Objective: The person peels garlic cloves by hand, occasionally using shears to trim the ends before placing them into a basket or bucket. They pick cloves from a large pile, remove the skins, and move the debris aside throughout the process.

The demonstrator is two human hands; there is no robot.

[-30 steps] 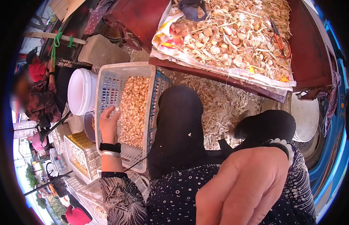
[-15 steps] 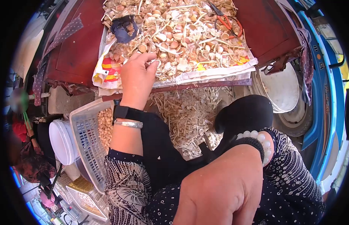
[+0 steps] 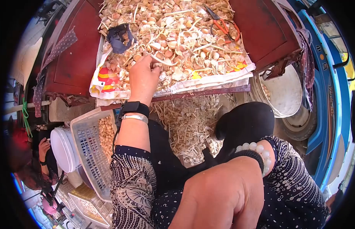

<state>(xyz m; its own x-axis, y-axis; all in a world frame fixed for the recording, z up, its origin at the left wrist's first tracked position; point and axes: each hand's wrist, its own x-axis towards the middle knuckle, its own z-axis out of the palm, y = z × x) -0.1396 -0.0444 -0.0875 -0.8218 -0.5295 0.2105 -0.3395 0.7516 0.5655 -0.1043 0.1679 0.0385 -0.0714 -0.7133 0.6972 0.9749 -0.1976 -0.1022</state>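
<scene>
My left hand reaches onto the near left part of a heap of garlic cloves and dry skins. Its fingers are bent into the heap; whether they hold a clove cannot be seen. The heap lies on a white sheet with red and yellow print. My right hand is close to the camera at the bottom, over my lap; its fingers are cut off by the frame edge. A dark cloth piece and orange-handled scissors lie on the heap.
Dark red table panels flank the heap. Left of my legs is a plastic basket of cloves, beside a white lidded bucket. A white tub and a blue vehicle are at the right. Another person's hand shows far left.
My left hand has shifted slightly right and down, its fingers still at the heap. The view has shifted a little. At far left, the other person's hand now shows higher and nearer the bucket.
</scene>
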